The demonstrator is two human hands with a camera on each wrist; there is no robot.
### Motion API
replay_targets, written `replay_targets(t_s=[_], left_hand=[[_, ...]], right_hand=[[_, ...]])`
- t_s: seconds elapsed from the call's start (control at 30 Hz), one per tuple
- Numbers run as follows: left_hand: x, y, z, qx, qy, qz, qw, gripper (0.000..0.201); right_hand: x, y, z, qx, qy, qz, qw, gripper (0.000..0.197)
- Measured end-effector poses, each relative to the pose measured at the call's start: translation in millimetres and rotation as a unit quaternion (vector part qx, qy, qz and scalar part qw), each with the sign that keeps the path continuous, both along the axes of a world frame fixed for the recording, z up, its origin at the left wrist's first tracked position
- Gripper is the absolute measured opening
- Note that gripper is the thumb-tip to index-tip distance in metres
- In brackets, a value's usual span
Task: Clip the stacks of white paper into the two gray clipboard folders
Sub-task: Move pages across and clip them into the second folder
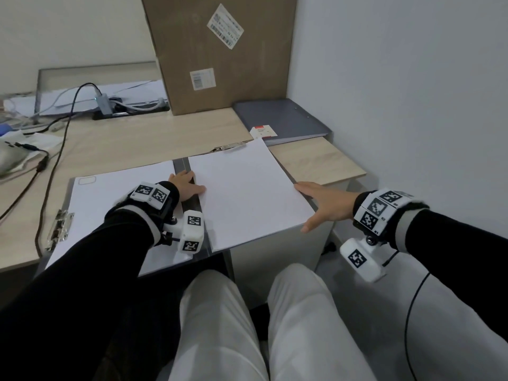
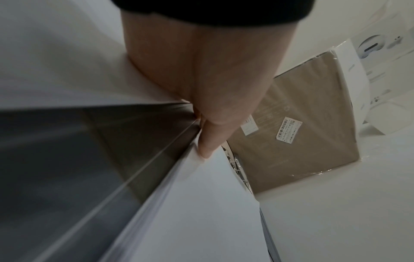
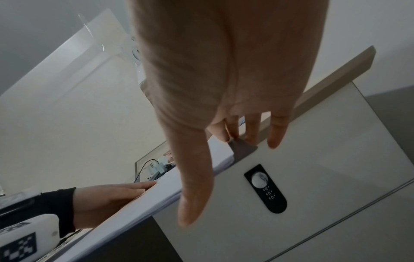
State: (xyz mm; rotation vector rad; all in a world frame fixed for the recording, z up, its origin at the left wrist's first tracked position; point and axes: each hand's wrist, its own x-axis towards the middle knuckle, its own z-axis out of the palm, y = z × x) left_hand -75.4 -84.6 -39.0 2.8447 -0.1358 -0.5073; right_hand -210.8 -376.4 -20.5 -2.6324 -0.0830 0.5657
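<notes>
Pale wood counter (image 1: 132, 138) in a white-walled corner, cardboard box (image 1: 220, 50) at the back. Open gray clipboard folder (image 1: 182, 167) lies at the near edge; one paper stack (image 1: 247, 193) on its right half, top edge at the metal clip (image 1: 229, 146). Left hand (image 1: 187, 185) flat, fingers straight, against the stack's left edge. Right hand (image 1: 327, 204) flat, fingers spread, pressing the stack's right edge. Second folder (image 1: 283, 119) closed, far right by the wall

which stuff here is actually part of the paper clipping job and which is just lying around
Job: right paper stack, left paper stack, open gray folder, closed gray folder, left hand, right hand.
Lying about: cardboard box, black cable.
</notes>
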Motion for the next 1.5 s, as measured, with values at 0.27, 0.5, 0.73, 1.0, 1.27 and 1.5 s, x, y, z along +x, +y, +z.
replay_targets(t_s=[0.27, 0.5, 0.73, 1.0, 1.27, 1.5], left_hand=[[2, 0, -4, -0.002, -0.011, 0.006, 1.000, 0.068], [-2, 8, -4, -0.038, 0.004, 0.021, 0.999, 0.065], [-12, 27, -7, -0.061, -0.001, 0.024, 0.998, 0.049], [-11, 29, 2, -0.107, 0.023, 0.067, 0.992, 0.052], [31, 7, 38, -0.186, -0.059, 0.113, 0.974, 0.059], [53, -34, 46, -0.254, -0.059, 0.055, 0.964, 0.045]], right_hand=[[-6, 3, 5, 0.045, 0.008, -0.006, 0.999, 0.096], [-5, 5, 9, 0.177, 0.024, -0.043, 0.983, 0.073], [-3, 12, 11, 0.200, 0.014, -0.080, 0.977, 0.073], [25, 23, 21, 0.029, -0.024, -0.045, 0.998, 0.065], [101, 56, 23, -0.066, -0.059, 0.030, 0.996, 0.080], [152, 72, 1, -0.131, -0.047, 0.039, 0.990, 0.098]])
